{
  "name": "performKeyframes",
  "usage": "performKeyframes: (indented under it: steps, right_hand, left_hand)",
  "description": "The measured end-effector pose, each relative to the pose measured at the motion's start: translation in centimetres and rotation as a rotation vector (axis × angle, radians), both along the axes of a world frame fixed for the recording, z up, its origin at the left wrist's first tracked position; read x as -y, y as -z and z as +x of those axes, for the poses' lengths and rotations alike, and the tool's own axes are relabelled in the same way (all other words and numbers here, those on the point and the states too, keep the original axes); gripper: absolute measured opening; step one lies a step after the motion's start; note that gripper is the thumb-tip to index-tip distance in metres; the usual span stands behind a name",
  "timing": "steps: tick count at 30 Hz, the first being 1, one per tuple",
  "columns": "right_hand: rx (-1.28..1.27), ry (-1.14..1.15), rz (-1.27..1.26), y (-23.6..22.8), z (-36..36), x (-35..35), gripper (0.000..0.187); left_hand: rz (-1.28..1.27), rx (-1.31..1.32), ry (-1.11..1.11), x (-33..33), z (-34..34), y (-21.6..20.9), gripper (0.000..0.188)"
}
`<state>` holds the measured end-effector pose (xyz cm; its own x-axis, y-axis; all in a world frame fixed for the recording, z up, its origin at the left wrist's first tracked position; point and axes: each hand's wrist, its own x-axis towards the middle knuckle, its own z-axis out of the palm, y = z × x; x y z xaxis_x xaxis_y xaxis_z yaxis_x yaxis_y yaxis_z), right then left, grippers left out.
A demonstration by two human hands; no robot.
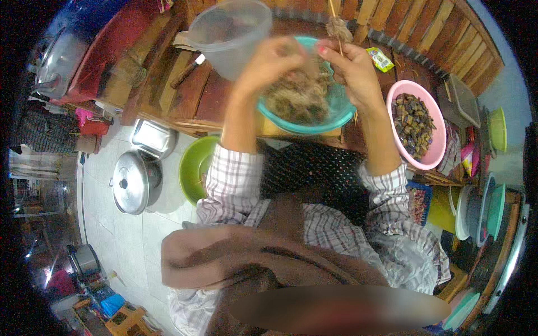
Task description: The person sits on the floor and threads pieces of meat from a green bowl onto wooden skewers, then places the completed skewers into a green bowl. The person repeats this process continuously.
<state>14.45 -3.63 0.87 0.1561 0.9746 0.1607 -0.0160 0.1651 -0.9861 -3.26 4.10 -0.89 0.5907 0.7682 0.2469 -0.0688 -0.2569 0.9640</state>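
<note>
My right hand (358, 75) is closed around a thin wooden skewer (332, 8), held upright above the far right rim of a teal bowl (311, 129). Pale brownish pieces, which look like meat or offal (339, 30), are threaded on it above my fingers. Over the bowl's far left side is my left hand (274, 61), blurred, with its fingers curled together; what they hold is hidden. A heap of similar greyish-brown pieces (296, 103) fills much of the bowl beneath both hands.
Left of the bowl stand a clear plastic tub (231, 39) and a knife (188, 71). A pink basin (397, 134) of dark pieces and a green-yellow packet (381, 59) lie to the right. On the floor are a lidded pot (130, 182), a metal tray (152, 138) and a green basin (190, 168).
</note>
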Motion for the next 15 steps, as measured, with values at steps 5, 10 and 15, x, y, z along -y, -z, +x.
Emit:
performKeyframes:
  steps: [5,10,15]
  right_hand:
    - [0.026,-0.017,0.014,-0.8,-1.3,-2.9,0.024]
    - [-0.122,-0.026,-0.034,-0.5,-1.9,-4.0,0.023]
    - [-0.164,0.097,0.033,-0.7,-0.3,-5.1,0.024]
  left_hand:
    - [0.071,0.014,-0.133,-0.8,-0.9,-0.3,0.015]
    - [0.067,-0.014,-0.191,-1.2,-2.0,-0.7,0.012]
    - [0.06,-0.096,-0.252,-1.5,-2.8,-0.6,0.012]
